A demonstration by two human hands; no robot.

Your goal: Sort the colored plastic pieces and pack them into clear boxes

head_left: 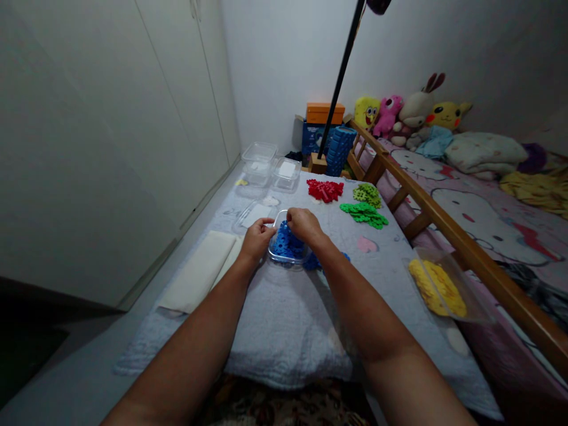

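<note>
A small clear plastic container [278, 255] filled with blue plastic pieces [284, 244] sits on a pale quilted blanket [288, 319]. My left hand [257, 236] grips the container's left rim with curled fingers. My right hand [304, 223] rests on the container's far rim, fingers curled over its edge. A few more blue pieces [313, 262] lie on the blanket under my right wrist.
Red pieces [325, 190], light green pieces [367, 194] and green pieces [364, 214] lie beyond. A bag of yellow pieces [437, 287] lies at right. Empty clear containers [260, 160] and a lid [255, 214] sit at the back left. A wooden bed rail [444, 225] runs along the right.
</note>
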